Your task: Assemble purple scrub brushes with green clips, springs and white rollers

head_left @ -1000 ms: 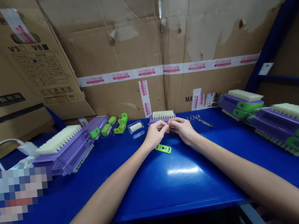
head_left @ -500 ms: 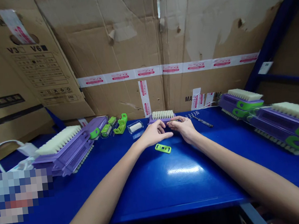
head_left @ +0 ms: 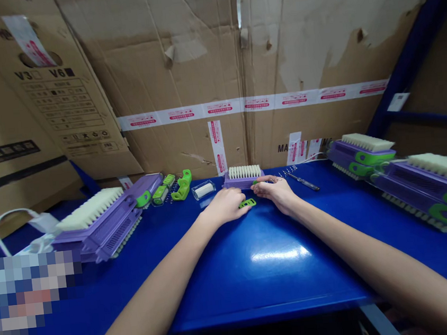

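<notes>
Across the near side runs a blue tabletop [head_left: 276, 284]. Beyond it, the left hand [head_left: 225, 205] grips a green slotted plate [head_left: 248, 203] at twelve o'clock; towards one, the right hand [head_left: 276, 191], apart from the left, pinches a small green piece [head_left: 254, 183], mostly hidden. A slim pen-like tool [head_left: 307, 183] lies at one o'clock, and a clear case with a white roller [head_left: 204, 191] just before twelve. Farther, a purple brush [head_left: 244, 174] sits at twelve, before taped cardboard [head_left: 173, 146].
</notes>
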Motion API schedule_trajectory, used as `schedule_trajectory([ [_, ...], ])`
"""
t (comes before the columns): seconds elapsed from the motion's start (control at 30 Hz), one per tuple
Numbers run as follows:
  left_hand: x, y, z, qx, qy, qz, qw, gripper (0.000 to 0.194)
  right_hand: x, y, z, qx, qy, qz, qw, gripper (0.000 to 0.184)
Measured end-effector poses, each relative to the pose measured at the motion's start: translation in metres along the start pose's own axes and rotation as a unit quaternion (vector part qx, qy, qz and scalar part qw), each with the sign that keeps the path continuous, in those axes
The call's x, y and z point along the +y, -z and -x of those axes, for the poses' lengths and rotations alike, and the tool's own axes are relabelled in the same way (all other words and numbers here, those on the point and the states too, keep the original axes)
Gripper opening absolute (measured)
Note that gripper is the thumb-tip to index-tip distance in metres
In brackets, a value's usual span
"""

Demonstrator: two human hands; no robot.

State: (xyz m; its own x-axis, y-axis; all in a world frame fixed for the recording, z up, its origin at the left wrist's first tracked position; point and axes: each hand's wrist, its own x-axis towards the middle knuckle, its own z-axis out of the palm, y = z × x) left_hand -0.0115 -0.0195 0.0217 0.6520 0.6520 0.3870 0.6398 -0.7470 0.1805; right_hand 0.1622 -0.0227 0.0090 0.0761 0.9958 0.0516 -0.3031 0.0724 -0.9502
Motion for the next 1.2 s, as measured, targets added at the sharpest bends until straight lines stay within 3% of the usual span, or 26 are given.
schedule_trajectory([
  [0.2, 0.009, -0.004, -0.002, -0.071, -0.052, -0.206, 0.975, 0.026, 0.001, 0.002, -0.002, 0.003, 0.006, 0.016, 1.000, 0.028],
  [0.33, 0.009, 0.001, -0.001, -0.094, -0.054, -0.238, 0.965, 0.033, 0.001, 0.001, -0.001, 0.006, 0.006, 0.032, 0.999, 0.030],
  [0.43, 0.005, 0.002, -0.001, -0.098, -0.038, -0.220, 0.970, 0.028, 0.001, 0.001, -0.001, 0.005, 0.010, 0.048, 0.999, 0.030],
  [0.53, -0.001, 0.000, -0.001, -0.075, -0.023, -0.141, 0.987, 0.024, 0.002, 0.000, -0.002, 0.009, 0.022, 0.065, 0.998, 0.030],
  [0.67, -0.007, -0.007, -0.003, 0.016, 0.023, 0.052, 0.998, 0.021, 0.004, 0.000, -0.002, 0.002, 0.062, 0.104, 0.993, 0.030],
  [0.8, -0.003, -0.016, -0.005, 0.057, 0.130, 0.282, 0.949, 0.014, 0.006, 0.000, -0.001, -0.025, 0.135, 0.161, 0.977, 0.030],
  [0.9, 0.003, -0.022, -0.007, 0.071, 0.159, 0.399, 0.900, 0.019, 0.007, -0.001, 0.000, -0.040, 0.168, 0.193, 0.966, 0.030],
  [1.03, 0.005, -0.026, -0.008, 0.111, 0.162, 0.440, 0.876, 0.037, 0.006, -0.003, 0.003, -0.029, 0.202, 0.223, 0.953, 0.031],
  [1.2, 0.004, -0.024, -0.009, 0.132, 0.165, 0.459, 0.863, 0.041, 0.005, -0.005, 0.007, -0.014, 0.236, 0.246, 0.940, 0.031],
])
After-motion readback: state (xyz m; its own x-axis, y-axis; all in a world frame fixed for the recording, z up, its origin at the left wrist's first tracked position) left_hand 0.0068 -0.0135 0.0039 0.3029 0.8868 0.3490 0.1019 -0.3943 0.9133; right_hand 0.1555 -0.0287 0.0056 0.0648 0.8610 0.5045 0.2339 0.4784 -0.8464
